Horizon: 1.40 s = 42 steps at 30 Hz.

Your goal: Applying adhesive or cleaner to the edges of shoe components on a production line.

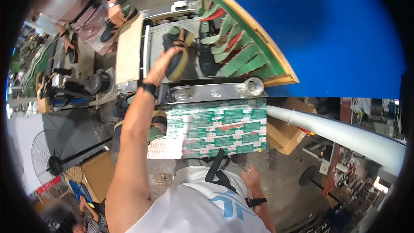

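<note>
Held shoe (173,67), dark with a tan sole: it was over the perforated grey bed (156,39) of a bench machine, and I saw the left hand (162,63) closed about its middle. From that grip the shoe lay to the right and slightly beyond, its long axis running away from the wearer with a slight rightward lean. The left was plainly the nearer hand; the right hand (250,177) was well apart, low by the waist, fingers curled, and I could not tell whether it held anything. Just right, a second shoe (208,62), dark and narrow, lay nearly parallel, beside frayed, ribbon-like green strips (248,62) with red among them. Nearer the wearer, I noted a smooth metal rail (207,92) bearing a ring-shaped tape roll (254,87), and a flat green-and-white panel (215,125). Farther out were a smooth blue sheet (310,26) and, upper left, a co-worker's hand (115,15) on another shoe.
</note>
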Each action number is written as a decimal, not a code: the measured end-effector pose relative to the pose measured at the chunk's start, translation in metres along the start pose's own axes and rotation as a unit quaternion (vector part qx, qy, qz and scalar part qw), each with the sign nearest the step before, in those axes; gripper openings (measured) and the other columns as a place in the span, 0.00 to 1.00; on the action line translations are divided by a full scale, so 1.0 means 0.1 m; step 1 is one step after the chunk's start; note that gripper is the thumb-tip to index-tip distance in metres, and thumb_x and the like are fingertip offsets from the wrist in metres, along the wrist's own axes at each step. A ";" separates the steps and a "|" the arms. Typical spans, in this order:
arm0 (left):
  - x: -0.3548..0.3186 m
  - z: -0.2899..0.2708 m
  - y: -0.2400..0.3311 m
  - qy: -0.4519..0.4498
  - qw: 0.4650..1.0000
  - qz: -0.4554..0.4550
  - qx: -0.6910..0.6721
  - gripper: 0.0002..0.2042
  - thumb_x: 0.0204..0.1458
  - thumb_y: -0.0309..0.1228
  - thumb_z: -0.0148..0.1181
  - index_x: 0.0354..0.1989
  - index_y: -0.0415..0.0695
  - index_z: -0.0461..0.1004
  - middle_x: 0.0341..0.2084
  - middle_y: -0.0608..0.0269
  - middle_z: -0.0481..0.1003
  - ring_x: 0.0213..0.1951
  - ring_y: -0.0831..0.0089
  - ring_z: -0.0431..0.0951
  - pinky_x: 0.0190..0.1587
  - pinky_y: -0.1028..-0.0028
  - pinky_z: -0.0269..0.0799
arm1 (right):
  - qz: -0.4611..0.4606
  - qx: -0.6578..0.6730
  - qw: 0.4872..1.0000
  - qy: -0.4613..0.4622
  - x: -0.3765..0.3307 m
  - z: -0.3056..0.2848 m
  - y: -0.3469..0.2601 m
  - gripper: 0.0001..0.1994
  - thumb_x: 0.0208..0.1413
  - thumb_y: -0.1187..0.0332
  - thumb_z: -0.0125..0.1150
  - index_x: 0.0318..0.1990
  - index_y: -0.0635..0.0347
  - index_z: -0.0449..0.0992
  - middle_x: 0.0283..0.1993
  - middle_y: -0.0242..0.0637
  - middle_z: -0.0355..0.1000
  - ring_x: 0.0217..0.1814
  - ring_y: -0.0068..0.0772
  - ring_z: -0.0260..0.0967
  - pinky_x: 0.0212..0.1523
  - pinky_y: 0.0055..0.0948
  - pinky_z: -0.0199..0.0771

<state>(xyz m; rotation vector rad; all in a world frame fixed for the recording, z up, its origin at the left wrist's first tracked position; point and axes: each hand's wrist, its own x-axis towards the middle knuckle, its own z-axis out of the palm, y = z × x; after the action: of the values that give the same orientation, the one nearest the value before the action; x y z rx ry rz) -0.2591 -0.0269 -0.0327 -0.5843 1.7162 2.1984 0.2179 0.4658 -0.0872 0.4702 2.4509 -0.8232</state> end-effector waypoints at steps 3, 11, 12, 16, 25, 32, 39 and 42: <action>-1.20 0.29 -0.18 -0.045 0.996 0.070 -0.018 0.33 0.55 0.37 0.75 0.68 0.43 0.69 0.52 0.60 0.82 0.51 0.71 0.82 0.55 0.69 0.80 | 0.009 0.103 0.995 -0.011 0.35 0.27 -0.06 0.33 0.57 0.60 0.72 0.66 0.72 0.74 0.39 0.42 0.80 0.40 0.36 0.80 0.43 0.35 0.80; -2.89 0.64 -1.61 0.061 0.941 0.077 0.324 0.53 0.43 0.42 0.81 0.77 0.38 0.58 0.56 0.44 0.77 0.58 0.52 0.78 0.63 0.57 0.73 | -0.130 0.108 0.985 -0.032 0.67 0.19 -1.56 0.37 0.57 0.58 0.72 0.70 0.71 0.71 0.57 0.58 0.80 0.59 0.57 0.79 0.60 0.42 0.77; -2.94 0.66 -1.84 0.118 0.888 0.049 0.441 0.53 0.44 0.43 0.81 0.77 0.37 0.57 0.56 0.41 0.76 0.59 0.47 0.77 0.64 0.53 0.72 | -0.137 0.097 0.985 -0.036 0.67 0.19 -1.69 0.38 0.56 0.58 0.73 0.71 0.71 0.70 0.58 0.58 0.79 0.60 0.57 0.78 0.61 0.42 0.76; -2.92 0.51 -2.72 0.075 0.907 0.054 0.412 0.48 0.48 0.42 0.79 0.75 0.36 0.58 0.52 0.40 0.75 0.60 0.43 0.74 0.61 0.51 0.71 | -0.141 0.079 0.986 -0.044 0.60 0.50 -1.82 0.39 0.56 0.57 0.73 0.71 0.70 0.69 0.56 0.55 0.79 0.59 0.56 0.77 0.61 0.43 0.76; -2.67 -0.05 -2.84 0.027 0.968 0.007 0.248 0.25 0.62 0.40 0.70 0.60 0.32 0.76 0.41 0.54 0.85 0.42 0.69 0.84 0.46 0.69 0.80 | -0.172 0.111 0.977 -0.052 0.17 0.53 -2.06 0.43 0.52 0.62 0.75 0.75 0.66 0.65 0.55 0.50 0.77 0.57 0.55 0.76 0.59 0.45 0.75; -2.00 0.31 -2.58 0.093 0.981 -0.045 0.162 0.32 0.61 0.46 0.72 0.65 0.35 0.74 0.51 0.52 0.83 0.50 0.65 0.83 0.55 0.64 0.79 | -0.454 -0.124 0.882 -0.013 0.47 0.70 -2.10 0.48 0.46 0.64 0.76 0.77 0.66 0.61 0.58 0.51 0.73 0.59 0.56 0.70 0.62 0.47 0.70; -1.83 0.23 -2.43 -0.029 0.970 -0.063 0.231 0.33 0.57 0.46 0.75 0.64 0.37 0.75 0.53 0.45 0.83 0.54 0.56 0.85 0.57 0.61 0.79 | -0.338 -0.007 0.935 -0.103 0.42 0.63 -2.04 0.45 0.48 0.61 0.76 0.72 0.73 0.66 0.50 0.52 0.76 0.52 0.57 0.75 0.56 0.48 0.76; -1.86 0.21 -2.33 -0.035 0.965 -0.089 0.245 0.32 0.56 0.46 0.76 0.62 0.38 0.76 0.51 0.48 0.85 0.51 0.58 0.86 0.54 0.63 0.81 | -0.260 0.093 0.955 -0.108 0.32 0.97 -2.39 0.42 0.49 0.61 0.76 0.71 0.72 0.68 0.51 0.53 0.78 0.53 0.54 0.79 0.57 0.41 0.78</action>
<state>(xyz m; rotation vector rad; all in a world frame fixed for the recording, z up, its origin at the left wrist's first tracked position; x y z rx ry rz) 0.0093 0.0549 -0.1369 -0.5010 1.9827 1.5670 0.1145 0.2286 -0.0622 -0.2142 2.3233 -1.2510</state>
